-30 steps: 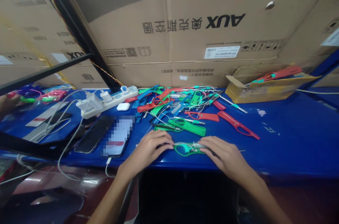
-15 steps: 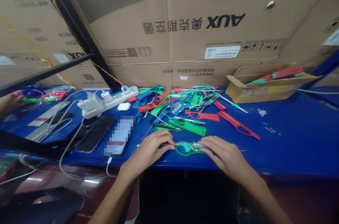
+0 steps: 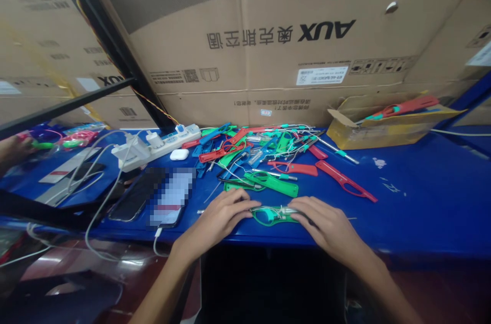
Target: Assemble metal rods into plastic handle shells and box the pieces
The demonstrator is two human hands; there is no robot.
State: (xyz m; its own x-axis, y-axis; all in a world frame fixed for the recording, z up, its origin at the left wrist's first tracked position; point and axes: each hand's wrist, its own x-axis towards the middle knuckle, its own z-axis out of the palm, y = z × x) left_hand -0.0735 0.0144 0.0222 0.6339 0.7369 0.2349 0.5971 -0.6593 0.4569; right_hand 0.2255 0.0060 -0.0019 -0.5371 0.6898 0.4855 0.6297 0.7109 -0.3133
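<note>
"What sort of place was it?"

"It looked like a small workshop. A messy pile (image 3: 261, 153) of red, green and blue plastic parts lay on a blue surface (image 3: 422, 196), with thin metal tubes (image 3: 345, 155) mixed in."

"What else showed it?"

"Big cardboard (image 3: 268, 73) made a wall, and a box (image 3: 379, 136) held more parts. A power strip (image 3: 169, 145) sat nearby. Past a black metal frame (image 3: 111, 40), another person's hand (image 3: 17, 146) was by colourful plastic things (image 3: 76, 137)."
</note>
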